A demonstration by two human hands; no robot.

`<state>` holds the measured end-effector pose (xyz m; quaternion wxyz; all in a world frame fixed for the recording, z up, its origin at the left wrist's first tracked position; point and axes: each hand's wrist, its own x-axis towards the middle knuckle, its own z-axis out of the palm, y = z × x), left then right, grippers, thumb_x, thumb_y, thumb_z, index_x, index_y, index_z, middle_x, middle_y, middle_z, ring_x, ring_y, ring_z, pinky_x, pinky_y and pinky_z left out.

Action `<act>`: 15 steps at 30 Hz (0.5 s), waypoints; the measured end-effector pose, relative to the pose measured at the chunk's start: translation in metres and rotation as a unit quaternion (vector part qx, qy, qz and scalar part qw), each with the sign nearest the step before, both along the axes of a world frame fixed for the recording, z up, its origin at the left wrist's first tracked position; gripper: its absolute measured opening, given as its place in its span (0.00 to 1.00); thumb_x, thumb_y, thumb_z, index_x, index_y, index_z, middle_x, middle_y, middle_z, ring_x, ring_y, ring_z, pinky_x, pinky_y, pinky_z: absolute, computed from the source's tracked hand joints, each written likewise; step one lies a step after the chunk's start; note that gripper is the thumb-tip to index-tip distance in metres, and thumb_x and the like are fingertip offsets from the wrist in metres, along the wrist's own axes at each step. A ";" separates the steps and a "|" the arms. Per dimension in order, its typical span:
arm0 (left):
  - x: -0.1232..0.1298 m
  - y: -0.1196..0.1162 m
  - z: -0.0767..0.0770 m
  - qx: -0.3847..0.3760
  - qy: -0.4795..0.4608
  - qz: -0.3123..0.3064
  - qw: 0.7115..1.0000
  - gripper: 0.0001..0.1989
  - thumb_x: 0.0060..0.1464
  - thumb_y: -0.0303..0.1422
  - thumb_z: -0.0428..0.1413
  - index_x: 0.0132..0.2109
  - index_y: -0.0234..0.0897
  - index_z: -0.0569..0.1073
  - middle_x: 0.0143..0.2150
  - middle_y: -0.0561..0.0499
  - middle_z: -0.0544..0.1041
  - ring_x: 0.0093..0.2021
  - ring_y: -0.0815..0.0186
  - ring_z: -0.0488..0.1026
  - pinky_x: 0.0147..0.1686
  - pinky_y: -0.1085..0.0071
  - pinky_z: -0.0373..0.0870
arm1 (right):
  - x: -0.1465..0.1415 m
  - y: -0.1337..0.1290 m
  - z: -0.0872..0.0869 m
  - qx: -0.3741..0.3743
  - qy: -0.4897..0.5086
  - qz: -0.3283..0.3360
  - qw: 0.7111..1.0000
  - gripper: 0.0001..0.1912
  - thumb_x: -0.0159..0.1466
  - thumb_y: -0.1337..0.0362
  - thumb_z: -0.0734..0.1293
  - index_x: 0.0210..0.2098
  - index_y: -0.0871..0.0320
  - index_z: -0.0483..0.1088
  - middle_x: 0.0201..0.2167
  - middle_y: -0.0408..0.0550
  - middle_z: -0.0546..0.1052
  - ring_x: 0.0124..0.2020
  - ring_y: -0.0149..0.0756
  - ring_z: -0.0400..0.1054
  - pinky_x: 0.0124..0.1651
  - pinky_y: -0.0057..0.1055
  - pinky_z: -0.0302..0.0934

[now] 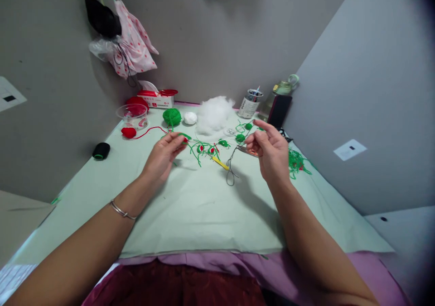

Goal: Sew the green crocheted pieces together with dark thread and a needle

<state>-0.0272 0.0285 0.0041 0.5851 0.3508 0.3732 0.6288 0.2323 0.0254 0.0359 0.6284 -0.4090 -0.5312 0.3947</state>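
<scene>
What seemed likeliest to go wrong was a tangle: the thin dark grey thread (230,179) lay in loose loops on the pale green covered table (190,215), just beside the flat yellow strip (220,163) and near 2 small red-and-green yarn pieces with straggling ends (200,148), so a quick tug could have knotted it or dragged them along. Slackening fingers might also have dropped the little red-and-green yarn piece (185,140) among its lookalikes. That piece was at the fingertips of the left hand (163,154), held above the table, its red part showing just past the thumb and index finger, which were pressed together on it. The right hand (273,154) was raised well apart from it, index finger stretched out, the other fingers curled in near the thumb; the grey thread appeared to lead up towards them, but whether they pinched it or a needle could not be told. The fluffy white stuffing (215,115) sat farther back, between and beyond the hands.
</scene>
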 end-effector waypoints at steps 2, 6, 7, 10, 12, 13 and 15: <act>-0.015 0.009 0.002 0.000 -0.049 0.069 0.996 0.04 0.56 0.27 0.61 0.34 0.37 0.73 0.34 0.53 0.76 0.36 0.70 0.74 0.47 0.72 0.72 | 0.011 0.008 0.000 0.024 0.017 -0.037 0.999 0.17 0.61 0.56 0.72 0.47 0.56 0.71 0.29 0.44 0.76 0.28 0.30 0.69 0.34 0.29 0.64; -0.056 0.030 0.009 -0.016 -0.158 0.175 0.972 0.12 0.66 0.24 0.50 0.33 0.36 0.69 0.32 0.51 0.77 0.41 0.70 0.76 0.50 0.69 0.73 | 0.053 0.027 0.005 0.074 0.042 -0.160 0.983 0.09 0.61 0.62 0.70 0.40 0.57 0.73 0.33 0.48 0.78 0.32 0.30 0.71 0.35 0.28 0.62; -0.066 0.034 0.010 -0.023 -0.174 0.184 0.967 0.12 0.67 0.23 0.48 0.33 0.36 0.69 0.31 0.52 0.77 0.40 0.71 0.75 0.50 0.70 0.73 | 0.067 0.031 0.008 0.083 0.059 -0.194 0.976 0.06 0.61 0.65 0.69 0.39 0.57 0.73 0.34 0.49 0.78 0.33 0.31 0.71 0.34 0.28 0.62; -0.093 0.043 0.011 -0.058 -0.184 0.203 0.960 0.12 0.67 0.23 0.48 0.34 0.37 0.67 0.25 0.55 0.73 0.33 0.73 0.71 0.45 0.72 0.74 | 0.115 0.037 0.023 0.085 0.124 -0.264 0.953 0.08 0.61 0.74 0.66 0.31 0.57 0.74 0.31 0.50 0.78 0.31 0.30 0.73 0.31 0.29 0.61; -0.110 0.046 0.009 -0.086 -0.184 0.214 0.955 0.12 0.66 0.22 0.47 0.34 0.37 0.66 0.23 0.56 0.71 0.30 0.73 0.68 0.41 0.73 0.75 | 0.145 0.034 0.034 0.067 0.179 -0.282 0.940 0.17 0.63 0.79 0.62 0.24 0.57 0.74 0.30 0.51 0.78 0.27 0.26 0.72 0.26 0.28 0.57; -0.118 0.047 0.008 -0.093 -0.185 0.222 0.953 0.12 0.67 0.22 0.46 0.35 0.37 0.66 0.23 0.56 0.71 0.30 0.73 0.68 0.40 0.74 0.75 | 0.158 0.030 0.040 0.058 0.212 -0.294 0.930 0.22 0.65 0.81 0.59 0.21 0.58 0.74 0.30 0.51 0.78 0.25 0.23 0.70 0.23 0.26 0.54; -0.133 0.047 0.005 -0.102 -0.186 0.234 0.949 0.13 0.67 0.20 0.44 0.35 0.37 0.66 0.23 0.56 0.71 0.29 0.75 0.68 0.37 0.77 0.75 | 0.178 0.014 0.049 0.041 0.272 -0.291 0.916 0.29 0.66 0.84 0.54 0.19 0.59 0.75 0.32 0.51 0.79 0.19 0.15 0.63 0.19 0.23 0.49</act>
